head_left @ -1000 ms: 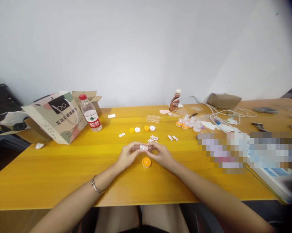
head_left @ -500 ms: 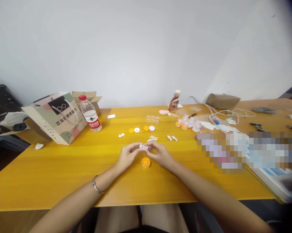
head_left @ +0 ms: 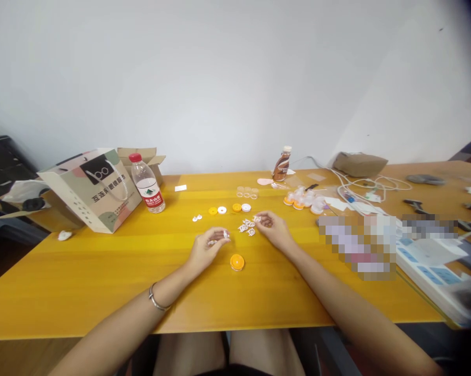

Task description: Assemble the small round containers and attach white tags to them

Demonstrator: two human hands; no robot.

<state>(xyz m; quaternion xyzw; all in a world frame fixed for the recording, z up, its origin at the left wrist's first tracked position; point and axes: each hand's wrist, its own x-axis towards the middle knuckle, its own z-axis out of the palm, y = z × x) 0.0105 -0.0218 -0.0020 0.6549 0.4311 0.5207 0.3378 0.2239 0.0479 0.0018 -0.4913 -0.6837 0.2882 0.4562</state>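
Observation:
My left hand (head_left: 206, 250) pinches a small white plastic piece (head_left: 226, 235) between thumb and fingertips, just above the table. Farther right and forward, my right hand (head_left: 277, 232) has its fingertips closed on a white openwork plastic piece (head_left: 257, 219). That piece is at the right edge of a small pile of similar white openwork pieces (head_left: 244, 228). Nearer to me, between the two forearms, sits a round orange part (head_left: 237, 262) with a paler rim below. Beyond the hands lie a yellow ring (head_left: 212, 211), an orange ring (head_left: 237, 208) and two white discs (head_left: 222, 210).
Clear ring-shaped parts (head_left: 247, 193) and two small white bits (head_left: 197, 218) lie farther back. Clear domed pieces with orange bases (head_left: 305, 200) cluster right. A water bottle (head_left: 148, 188) and paper bag (head_left: 98, 193) stand left; a brown bottle (head_left: 282, 164), cables and a power strip (head_left: 435, 269) right.
My hands were together on white pieces. My right hand has moved away forward and right to the pile, which now looks more spread. My left hand stays with its white piece.

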